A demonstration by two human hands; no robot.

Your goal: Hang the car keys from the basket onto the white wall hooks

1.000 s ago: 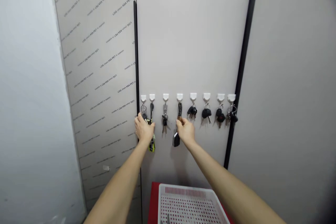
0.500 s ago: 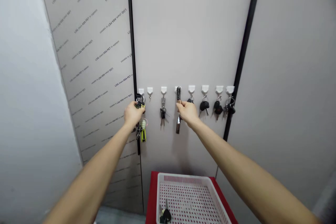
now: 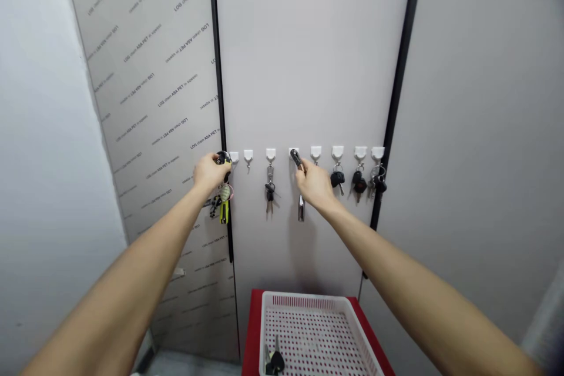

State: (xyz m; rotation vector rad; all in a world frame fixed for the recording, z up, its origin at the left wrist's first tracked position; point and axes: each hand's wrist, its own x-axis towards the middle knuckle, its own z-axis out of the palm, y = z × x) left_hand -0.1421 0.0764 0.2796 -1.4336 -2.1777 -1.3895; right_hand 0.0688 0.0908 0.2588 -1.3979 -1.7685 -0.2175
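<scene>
My left hand (image 3: 211, 171) is closed on a bunch of keys (image 3: 224, 208) with a yellow-green tag, a pale green charm and black pieces dangling below the fingers. It is just left of the leftmost white hook (image 3: 234, 157), and the bunch looks clear of that hook. Closed too, my right hand (image 3: 315, 183) grips a keychain with a dark strap (image 3: 296, 158) and a shiny metal piece (image 3: 301, 209) hanging beneath. The strap's top overlaps a white hook; I cannot tell whether it is on it. Between the hands hangs a key bunch (image 3: 270, 191) on its own hook.
More keys (image 3: 337, 180) hang from hooks along the row to the right. Below stands a white perforated basket (image 3: 308, 299) on a red surface (image 3: 252, 329), with a few keys (image 3: 275, 361) inside. Black vertical strips (image 3: 399, 82) edge the grey panel.
My left hand has moved left and slightly up, carrying its key bunch away from the leftmost hook. The strap in my right hand has tilted. The view has shifted slightly.
</scene>
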